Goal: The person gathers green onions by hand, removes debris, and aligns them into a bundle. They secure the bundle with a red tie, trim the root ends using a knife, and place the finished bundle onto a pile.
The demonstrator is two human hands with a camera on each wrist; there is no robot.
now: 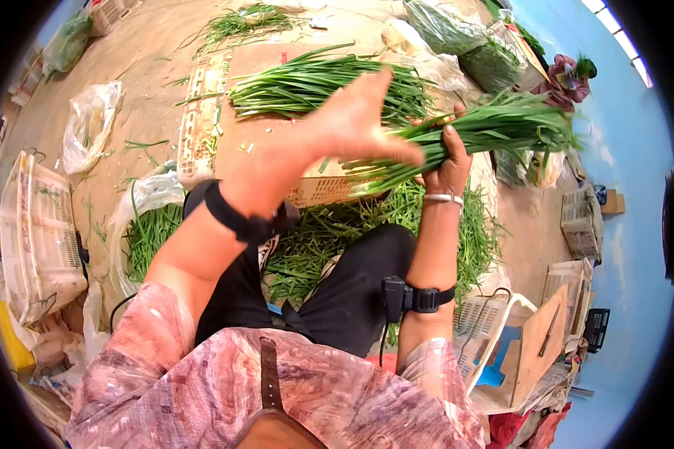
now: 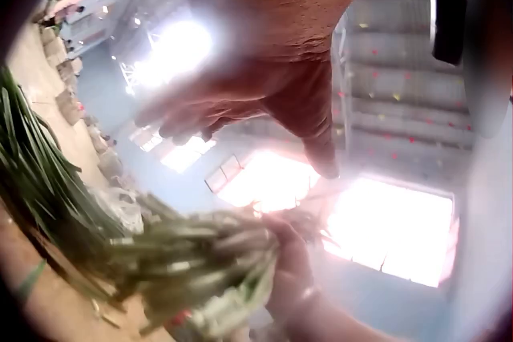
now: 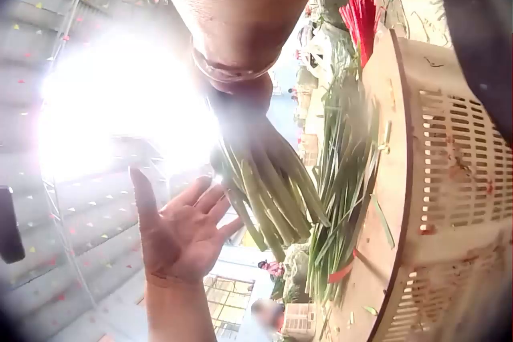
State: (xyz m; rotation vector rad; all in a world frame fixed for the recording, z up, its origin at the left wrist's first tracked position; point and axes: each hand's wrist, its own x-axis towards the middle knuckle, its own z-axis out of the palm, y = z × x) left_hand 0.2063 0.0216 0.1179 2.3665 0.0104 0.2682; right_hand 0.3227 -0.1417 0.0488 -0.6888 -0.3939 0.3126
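Observation:
A bunch of long green chives (image 1: 502,127) is gripped in my right hand (image 1: 451,168), its pale cut ends pointing left and its leaf tips to the right. My left hand (image 1: 356,123) is raised close to the pale ends, blurred, with its fingers spread. In the right wrist view the left palm (image 3: 184,238) faces the held bunch and holds nothing. Beyond the hands, a larger pile of chives (image 1: 314,82) lies on a board (image 1: 269,142) atop an upturned plastic crate (image 1: 198,127).
Loose leaves (image 1: 314,239) cover the floor round my legs. White crates (image 1: 45,232) stand at the left, and another crate (image 1: 487,329) at the right. Bagged greens (image 1: 445,26) lie at the back, near another person (image 1: 569,78) by the blue wall.

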